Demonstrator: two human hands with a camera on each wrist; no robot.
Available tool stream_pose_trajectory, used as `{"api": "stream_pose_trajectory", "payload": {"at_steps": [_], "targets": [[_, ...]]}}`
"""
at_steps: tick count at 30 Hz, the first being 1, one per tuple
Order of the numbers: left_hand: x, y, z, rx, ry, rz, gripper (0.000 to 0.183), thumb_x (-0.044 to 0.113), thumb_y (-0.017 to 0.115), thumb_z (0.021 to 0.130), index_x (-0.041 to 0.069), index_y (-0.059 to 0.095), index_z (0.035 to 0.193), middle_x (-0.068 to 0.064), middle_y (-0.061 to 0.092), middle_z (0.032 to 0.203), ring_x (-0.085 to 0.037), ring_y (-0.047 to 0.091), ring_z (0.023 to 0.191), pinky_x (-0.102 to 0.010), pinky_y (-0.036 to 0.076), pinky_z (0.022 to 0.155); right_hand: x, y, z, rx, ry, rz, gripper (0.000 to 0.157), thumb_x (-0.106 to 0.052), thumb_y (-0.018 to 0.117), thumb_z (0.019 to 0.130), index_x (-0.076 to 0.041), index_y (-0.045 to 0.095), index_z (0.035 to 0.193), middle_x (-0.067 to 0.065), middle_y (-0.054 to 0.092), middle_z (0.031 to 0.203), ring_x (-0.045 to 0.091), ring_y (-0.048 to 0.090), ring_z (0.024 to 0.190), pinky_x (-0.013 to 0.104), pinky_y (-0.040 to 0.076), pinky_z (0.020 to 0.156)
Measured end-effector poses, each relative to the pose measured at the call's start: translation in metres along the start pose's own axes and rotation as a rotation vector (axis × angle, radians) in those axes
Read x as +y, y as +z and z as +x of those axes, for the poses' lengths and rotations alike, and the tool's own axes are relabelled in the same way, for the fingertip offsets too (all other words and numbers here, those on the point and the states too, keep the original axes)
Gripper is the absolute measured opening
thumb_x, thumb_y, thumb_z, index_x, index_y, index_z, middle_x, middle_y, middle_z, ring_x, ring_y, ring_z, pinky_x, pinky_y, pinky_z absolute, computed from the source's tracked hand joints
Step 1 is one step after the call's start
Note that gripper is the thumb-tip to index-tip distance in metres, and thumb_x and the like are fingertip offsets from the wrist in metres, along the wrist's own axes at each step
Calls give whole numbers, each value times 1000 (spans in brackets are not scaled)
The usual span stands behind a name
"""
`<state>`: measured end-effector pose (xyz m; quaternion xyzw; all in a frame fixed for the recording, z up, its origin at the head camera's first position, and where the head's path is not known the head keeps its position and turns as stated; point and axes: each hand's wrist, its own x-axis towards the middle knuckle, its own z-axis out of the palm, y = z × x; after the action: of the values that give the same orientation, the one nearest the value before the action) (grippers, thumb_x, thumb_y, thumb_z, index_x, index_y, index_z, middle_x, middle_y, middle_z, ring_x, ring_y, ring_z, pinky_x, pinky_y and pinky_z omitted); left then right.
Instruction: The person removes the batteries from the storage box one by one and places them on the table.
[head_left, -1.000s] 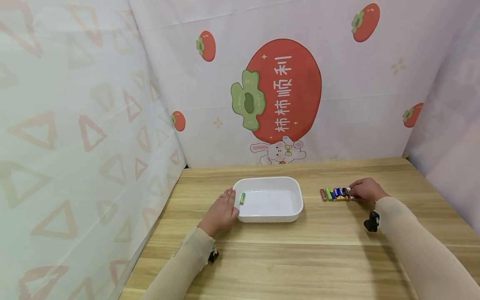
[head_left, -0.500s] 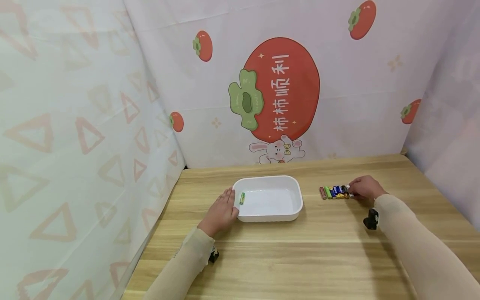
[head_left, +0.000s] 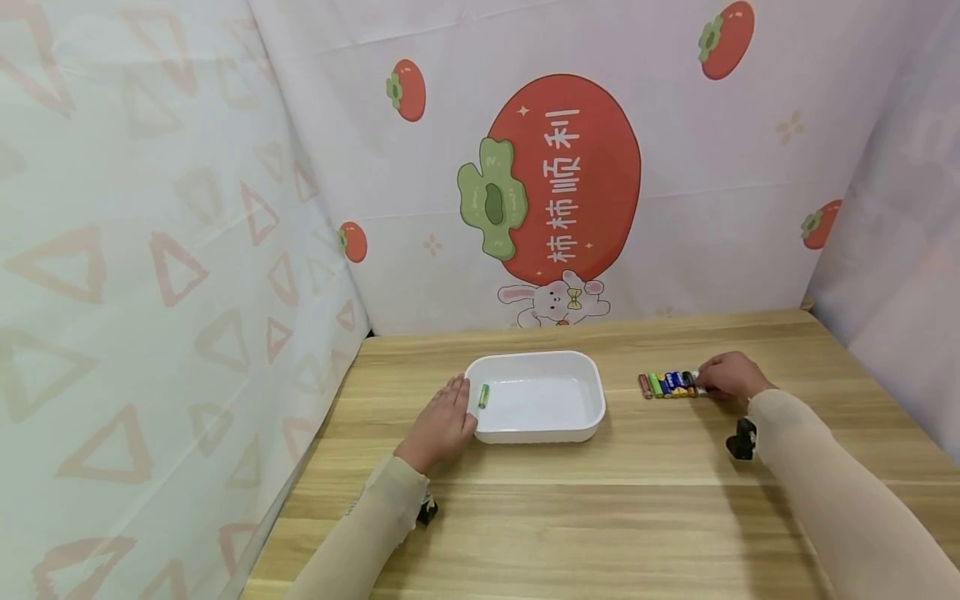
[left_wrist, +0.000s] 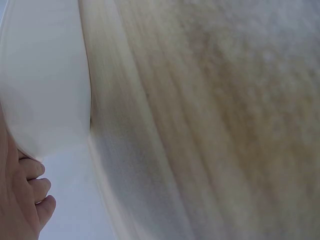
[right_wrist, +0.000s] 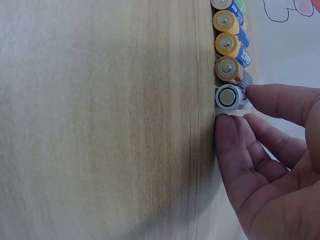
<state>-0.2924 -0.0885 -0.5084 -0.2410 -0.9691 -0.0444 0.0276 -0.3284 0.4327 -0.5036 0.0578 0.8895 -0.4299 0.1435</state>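
A white rectangular tray sits on the wooden table, with one green battery lying inside near its left wall. My left hand rests against the tray's left side, fingers fairly straight along the rim. To the right of the tray, several batteries stand side by side in a row, red-brown and green at its left end, then blue-and-yellow ones and a dark one. At the row's right end my right hand pinches a white battery, index finger on its upper side and thumb low beside it.
The wooden table ends at a pale printed cloth backdrop with persimmons and a rabbit. Another cloth hangs along the left side. Black wrist cameras sit under both sleeves.
The head view has shifted slightly. Both hands, the tray and the battery row stay as they were.
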Motion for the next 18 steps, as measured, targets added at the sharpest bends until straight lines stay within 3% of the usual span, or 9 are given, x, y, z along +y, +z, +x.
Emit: {"api": "stream_pose_trajectory", "payload": {"at_steps": [18], "targets": [[1,-5,0,-17,-11,-14,63,24,36,100,-7,18,152,-23,20,157,-35,20,144,-43,19,116,-9,-5,-10,-44,19,99,44,-9,54,95,21,47,127,26,60,110,21,62,86,35,57,73]]}}
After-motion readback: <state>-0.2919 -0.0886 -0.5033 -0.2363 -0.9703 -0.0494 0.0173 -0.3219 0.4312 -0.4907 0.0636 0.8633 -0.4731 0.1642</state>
